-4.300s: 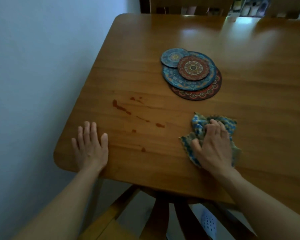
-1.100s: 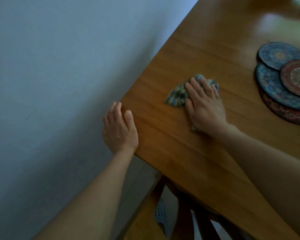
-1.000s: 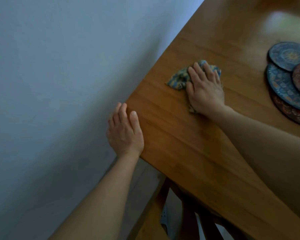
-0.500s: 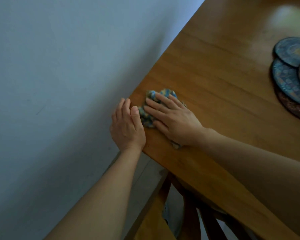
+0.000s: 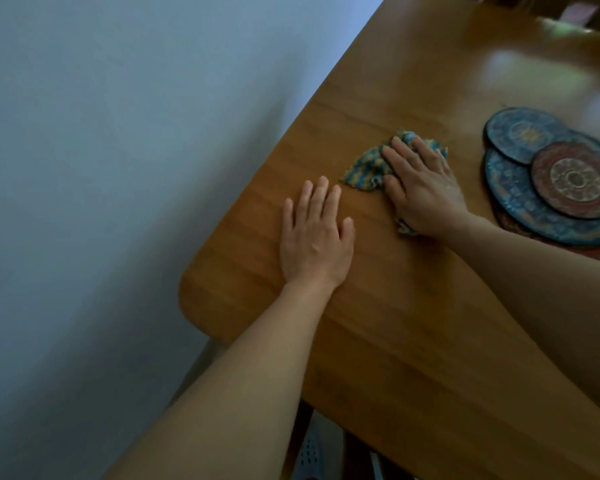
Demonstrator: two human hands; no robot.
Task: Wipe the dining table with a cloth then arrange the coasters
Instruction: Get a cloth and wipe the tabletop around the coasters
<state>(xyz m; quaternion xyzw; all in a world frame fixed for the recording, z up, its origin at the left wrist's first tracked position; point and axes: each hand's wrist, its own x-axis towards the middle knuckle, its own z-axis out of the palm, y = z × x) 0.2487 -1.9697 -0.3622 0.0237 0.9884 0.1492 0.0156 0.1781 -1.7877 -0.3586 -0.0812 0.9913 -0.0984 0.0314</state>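
Near the left corner of the bench, left grip lies flat, fingers straight; right grip presses cloth flat-fingered, coasters near.

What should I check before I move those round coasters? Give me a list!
1. Cloth under the right hand, pressed flat: ok.
2. Left hand free, lying flat on the table: ok.
3. Wood in view free of marks: ok, none show.
4. Wood under the coasters clean: cannot tell, it is hidden.
5. Coasters laid out apart: not ok, they overlap in a pile.
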